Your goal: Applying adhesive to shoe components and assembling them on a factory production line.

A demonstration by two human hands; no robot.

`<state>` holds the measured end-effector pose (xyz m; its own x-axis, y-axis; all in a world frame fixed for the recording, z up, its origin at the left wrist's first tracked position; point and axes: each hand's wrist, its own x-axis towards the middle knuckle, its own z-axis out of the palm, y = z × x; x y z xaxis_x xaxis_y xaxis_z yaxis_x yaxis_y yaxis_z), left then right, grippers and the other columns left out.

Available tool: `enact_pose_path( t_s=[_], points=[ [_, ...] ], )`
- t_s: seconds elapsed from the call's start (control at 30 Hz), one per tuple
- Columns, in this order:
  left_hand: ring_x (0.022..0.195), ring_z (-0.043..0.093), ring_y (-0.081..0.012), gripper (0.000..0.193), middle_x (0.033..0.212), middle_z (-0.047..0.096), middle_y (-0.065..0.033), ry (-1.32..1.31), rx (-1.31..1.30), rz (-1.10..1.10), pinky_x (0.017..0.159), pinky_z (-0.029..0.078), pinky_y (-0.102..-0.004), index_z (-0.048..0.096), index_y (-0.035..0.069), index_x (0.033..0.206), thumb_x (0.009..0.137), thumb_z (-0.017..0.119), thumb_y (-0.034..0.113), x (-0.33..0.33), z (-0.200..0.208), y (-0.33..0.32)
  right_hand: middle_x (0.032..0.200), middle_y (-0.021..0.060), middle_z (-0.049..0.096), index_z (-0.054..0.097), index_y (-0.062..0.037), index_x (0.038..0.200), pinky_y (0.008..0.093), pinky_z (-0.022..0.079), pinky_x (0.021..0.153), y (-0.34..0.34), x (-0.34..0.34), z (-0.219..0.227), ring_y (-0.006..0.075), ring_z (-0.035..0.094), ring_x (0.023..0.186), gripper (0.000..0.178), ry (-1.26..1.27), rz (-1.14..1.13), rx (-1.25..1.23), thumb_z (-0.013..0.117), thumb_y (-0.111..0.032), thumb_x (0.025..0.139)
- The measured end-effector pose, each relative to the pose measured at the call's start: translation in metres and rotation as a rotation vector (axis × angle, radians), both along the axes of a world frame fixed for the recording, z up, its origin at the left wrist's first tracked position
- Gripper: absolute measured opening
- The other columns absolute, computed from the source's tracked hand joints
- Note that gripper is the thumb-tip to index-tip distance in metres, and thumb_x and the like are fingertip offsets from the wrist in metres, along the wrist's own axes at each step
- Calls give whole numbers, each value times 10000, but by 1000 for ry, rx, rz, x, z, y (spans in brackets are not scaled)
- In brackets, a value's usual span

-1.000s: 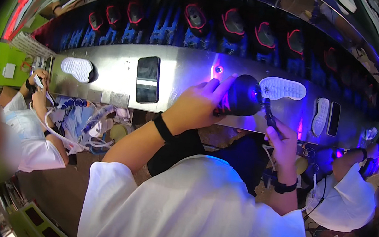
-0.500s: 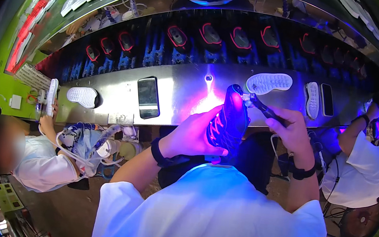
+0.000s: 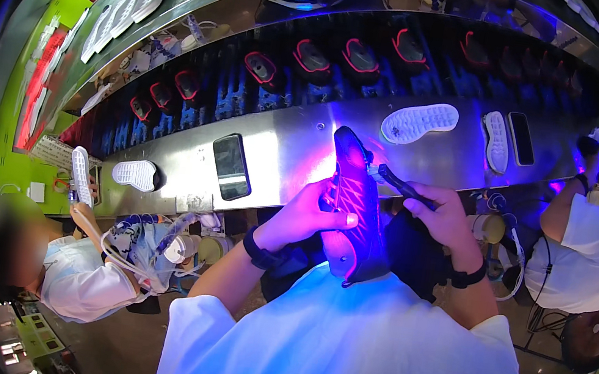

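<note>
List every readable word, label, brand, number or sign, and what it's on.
Nothing legible.
White sign strip, far left: printing too small and blurred.
Lace-up sneaker in the left hand: none readable.
Brush in the right hand: none readable.
Left phone: dark screen, none readable.

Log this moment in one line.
left hand: holds dark shoe | right hand: holds brush near toe end | bench: white soles, phones

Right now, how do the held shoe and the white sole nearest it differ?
The shoe looks dark, pink-lit; the sole white, bumpy. The shoe is in the left hand; the sole lies on the metal bench. The shoe points away, the sole crosswise. Both are elongated.
</note>
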<state>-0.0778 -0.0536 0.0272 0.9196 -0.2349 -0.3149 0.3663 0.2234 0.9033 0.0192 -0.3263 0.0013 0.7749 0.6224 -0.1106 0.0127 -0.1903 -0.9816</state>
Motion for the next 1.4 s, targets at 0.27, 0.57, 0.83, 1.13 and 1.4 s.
enact_pose_path(
  t_s=[0.27, 0.57, 0.83, 1.13, 1.4],
  points=[
    [1098, 650, -165, 559, 1204, 665, -75, 64, -60, 112, 980, 519, -347, 522, -7, 1339, 866, 790, 122, 14, -5, -6, 949, 64, 736, 705, 20, 1178, 294, 520, 852, -38, -29, -19, 114, 654, 901, 309, -23, 39, -66, 748, -88, 892],
    [1109, 629, -161, 599, 1205, 649, -72, 51, -3, 103, 1008, 489, -325, 484, -18, 1377, 881, 769, 161, 14, 0, -2, 915, 31, 715, 699, 11, 1189, 281, 497, 825, -21, -5, 27, 89, 600, 867, 327, 93, 38, -238, 748, -95, 884],
    [1084, 662, -204, 616, 1195, 665, -126, 11, -19, 290, 976, 525, -354, 484, -52, 1357, 866, 781, 172, -16, -8, 19, 862, 44, 725, 712, 1, 1178, 274, 507, 751, -32, -20, 52, 80, 606, 795, 330, -7, 235, -326, 766, -97, 868],
    [1071, 662, -195, 637, 1196, 641, -112, -46, 34, 309, 930, 553, -348, 471, -29, 1350, 855, 810, 187, -22, -12, 13, 927, 57, 730, 703, -6, 1201, 276, 505, 798, -11, -40, 53, 86, 616, 846, 304, 2, 102, -360, 716, -104, 914],
    [1051, 663, -182, 547, 1171, 650, -93, -4, -77, 326, 928, 543, -346, 495, 8, 1316, 874, 777, 162, -6, -17, -2, 842, 40, 712, 712, -13, 1190, 273, 481, 701, -47, -23, 49, 93, 589, 755, 327, -57, 171, -351, 755, -91, 875]
  ],
)
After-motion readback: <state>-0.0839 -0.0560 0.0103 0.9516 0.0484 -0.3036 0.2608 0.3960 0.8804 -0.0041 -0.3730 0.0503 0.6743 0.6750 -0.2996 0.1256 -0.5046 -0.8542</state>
